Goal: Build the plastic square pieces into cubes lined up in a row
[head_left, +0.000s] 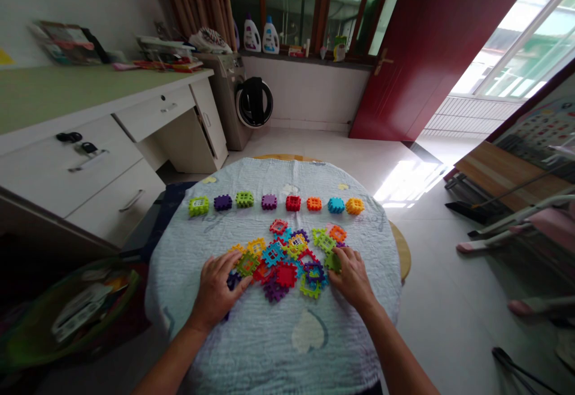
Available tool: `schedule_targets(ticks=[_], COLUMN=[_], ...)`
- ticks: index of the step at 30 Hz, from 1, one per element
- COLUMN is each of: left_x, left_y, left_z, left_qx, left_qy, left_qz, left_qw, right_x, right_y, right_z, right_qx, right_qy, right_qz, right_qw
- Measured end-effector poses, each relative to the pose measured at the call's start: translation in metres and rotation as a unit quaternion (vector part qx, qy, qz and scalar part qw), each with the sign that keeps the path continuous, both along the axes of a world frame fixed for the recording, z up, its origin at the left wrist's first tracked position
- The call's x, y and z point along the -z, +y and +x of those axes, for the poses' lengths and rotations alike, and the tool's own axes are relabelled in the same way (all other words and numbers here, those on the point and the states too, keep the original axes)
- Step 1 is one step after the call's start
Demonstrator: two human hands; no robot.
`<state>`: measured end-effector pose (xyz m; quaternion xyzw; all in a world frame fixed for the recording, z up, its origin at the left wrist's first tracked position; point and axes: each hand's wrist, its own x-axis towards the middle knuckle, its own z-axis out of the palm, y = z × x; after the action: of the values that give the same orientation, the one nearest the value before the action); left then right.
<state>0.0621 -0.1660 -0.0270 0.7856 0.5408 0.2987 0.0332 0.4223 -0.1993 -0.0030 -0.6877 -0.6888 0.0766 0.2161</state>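
Note:
A loose pile of flat plastic building tiles with notched edges lies mid-table, in red, yellow, green, blue, purple and orange. Some have window-like cut-outs. My left hand rests at the pile's left edge, thumb apart from the fingers, beside a green tile and a dark blue one partly under the hand. On the right side, my right hand curves around the edge, thumb and fingers apart, touching a dark green tile. Beyond the pile stands a row of several small assembled cubes, including a red cube and a yellow cube.
A pale blue cloth with hearts covers the round table. A green basket stands on the floor at left, near a white desk. Farther back are a washing machine with its door ajar and a red door.

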Motion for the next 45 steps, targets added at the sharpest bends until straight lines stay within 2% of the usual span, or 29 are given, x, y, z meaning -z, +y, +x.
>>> schedule_targets(ticks=[5, 11, 15, 20, 27, 31, 35, 40, 45], left_x=[0.000, 0.001, 0.002, 0.001, -0.001, -0.002, -0.003, -0.001, -0.001], left_y=[0.000, 0.002, 0.001, 0.001, 0.002, 0.002, 0.002, 0.003, 0.003], left_z=[0.001, 0.000, -0.002, -0.002, -0.002, -0.003, -0.005, -0.004, -0.002], left_qx=[-0.022, -0.022, -0.029, -0.026, -0.015, -0.033, -0.049, -0.052, -0.062], left_qy=[0.009, 0.025, 0.022, 0.017, 0.010, -0.009, -0.033, -0.045, -0.068], left_qz=[0.001, 0.011, 0.017, 0.012, 0.013, 0.015, 0.001, -0.021, -0.033], left_qw=[1.000, 0.999, 0.999, 0.999, 1.000, 0.999, 0.998, 0.997, 0.995], right_x=[0.001, -0.002, 0.003, 0.006, -0.001, -0.008, -0.024, -0.045, -0.051], right_y=[0.008, 0.046, 0.062, 0.063, 0.061, 0.063, 0.073, 0.086, 0.102], right_z=[0.004, 0.005, 0.001, 0.000, -0.007, -0.011, -0.022, -0.048, -0.076], right_qx=[0.002, -0.002, -0.007, -0.005, 0.005, 0.008, -0.028, -0.090, -0.145], right_qy=[0.004, 0.026, -0.002, -0.028, -0.047, -0.025, 0.033, 0.085, 0.099], right_qz=[-0.005, 0.038, 0.002, -0.021, -0.033, -0.020, 0.019, 0.022, 0.032], right_qw=[1.000, 0.999, 1.000, 0.999, 0.998, 0.999, 0.999, 0.992, 0.984])
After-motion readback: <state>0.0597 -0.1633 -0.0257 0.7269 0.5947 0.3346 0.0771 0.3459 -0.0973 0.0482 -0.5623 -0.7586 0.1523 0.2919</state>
